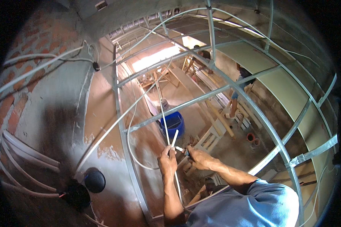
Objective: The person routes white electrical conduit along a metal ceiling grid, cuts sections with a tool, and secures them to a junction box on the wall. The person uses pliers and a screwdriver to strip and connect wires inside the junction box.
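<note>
My left hand [167, 163] is closed around a thin white cable [163, 117], which runs up from the fingers and also hangs down past my wrist. A short, thicker white strip [175, 138] sticks up from the same grip. Just to the right, my right hand [201, 158] is closed on a small hand tool [184, 151] with a dark handle and a pale tip. That tip lies close to the left fingertips; whether it touches the cable cannot be made out, nor can the tool's exact kind.
A metal ceiling frame [250, 102] surrounds my arms, with white conduit [111, 126] crossing at left. Far below stand a blue barrel [173, 123], wooden planks [189, 85] and two people, one in blue shorts [235, 94]. Black round boxes [94, 180] sit by the left wall.
</note>
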The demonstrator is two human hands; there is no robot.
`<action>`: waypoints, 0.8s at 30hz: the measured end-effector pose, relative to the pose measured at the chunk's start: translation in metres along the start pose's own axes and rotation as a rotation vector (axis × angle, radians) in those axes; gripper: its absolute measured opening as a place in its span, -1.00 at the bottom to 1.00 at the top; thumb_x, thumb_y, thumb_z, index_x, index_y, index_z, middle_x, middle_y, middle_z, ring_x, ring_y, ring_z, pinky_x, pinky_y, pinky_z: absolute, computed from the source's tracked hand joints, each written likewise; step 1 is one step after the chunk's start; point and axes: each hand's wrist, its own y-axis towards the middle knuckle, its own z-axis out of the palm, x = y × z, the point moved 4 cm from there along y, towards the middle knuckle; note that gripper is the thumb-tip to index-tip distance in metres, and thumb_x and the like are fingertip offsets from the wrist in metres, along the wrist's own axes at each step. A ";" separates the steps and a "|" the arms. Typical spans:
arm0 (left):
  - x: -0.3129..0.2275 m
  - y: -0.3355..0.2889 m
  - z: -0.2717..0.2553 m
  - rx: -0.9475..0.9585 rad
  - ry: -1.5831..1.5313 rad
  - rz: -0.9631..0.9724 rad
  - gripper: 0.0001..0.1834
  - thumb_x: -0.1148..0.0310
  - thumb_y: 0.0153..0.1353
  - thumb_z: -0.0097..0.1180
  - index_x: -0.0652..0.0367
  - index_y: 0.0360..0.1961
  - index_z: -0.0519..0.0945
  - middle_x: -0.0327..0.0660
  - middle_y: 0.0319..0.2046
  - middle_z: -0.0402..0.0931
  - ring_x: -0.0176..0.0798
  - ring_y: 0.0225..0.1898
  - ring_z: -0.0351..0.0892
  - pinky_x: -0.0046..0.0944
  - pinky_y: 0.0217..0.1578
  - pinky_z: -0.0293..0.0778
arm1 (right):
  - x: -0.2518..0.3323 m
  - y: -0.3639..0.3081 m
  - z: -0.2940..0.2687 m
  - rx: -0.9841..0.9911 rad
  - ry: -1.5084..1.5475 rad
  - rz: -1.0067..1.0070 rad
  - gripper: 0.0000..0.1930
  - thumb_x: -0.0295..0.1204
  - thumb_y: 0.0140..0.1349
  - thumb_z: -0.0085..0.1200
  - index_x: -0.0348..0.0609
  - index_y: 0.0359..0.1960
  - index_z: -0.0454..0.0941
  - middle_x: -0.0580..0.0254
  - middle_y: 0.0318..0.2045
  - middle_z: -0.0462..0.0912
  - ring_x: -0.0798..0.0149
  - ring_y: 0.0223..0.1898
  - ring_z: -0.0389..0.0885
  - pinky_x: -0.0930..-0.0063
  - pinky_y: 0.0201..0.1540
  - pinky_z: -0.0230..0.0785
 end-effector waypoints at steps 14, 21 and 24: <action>0.001 0.002 0.008 0.120 0.266 -0.014 -0.70 0.30 0.33 0.05 0.27 -0.08 0.66 0.05 -0.36 0.66 0.14 -0.23 0.65 0.01 -0.12 0.47 | -0.011 -0.002 0.011 -0.032 0.114 0.038 -0.60 -0.41 0.26 0.11 -0.35 0.02 0.26 -0.33 -0.23 0.62 -0.34 -0.05 0.59 -0.13 -0.05 0.41; -0.020 -0.009 0.015 -0.018 0.315 0.182 -0.73 0.43 0.30 0.06 0.29 -0.02 0.62 0.16 -0.23 0.61 0.25 -0.17 0.58 0.10 -0.11 0.43 | -0.017 0.001 0.009 -0.077 0.123 0.034 -0.65 -0.41 0.28 0.11 -0.31 -0.02 0.28 -0.31 -0.22 0.62 -0.32 -0.07 0.59 -0.11 -0.08 0.41; -0.036 -0.008 0.012 -0.114 0.311 0.368 -0.74 0.54 0.27 0.07 0.30 -0.03 0.61 0.15 -0.29 0.57 0.27 -0.24 0.55 0.10 -0.18 0.42 | -0.015 0.004 0.002 -0.100 0.079 0.007 -0.68 -0.47 0.28 0.06 -0.30 -0.01 0.28 -0.31 -0.20 0.61 -0.31 -0.03 0.58 -0.10 -0.05 0.41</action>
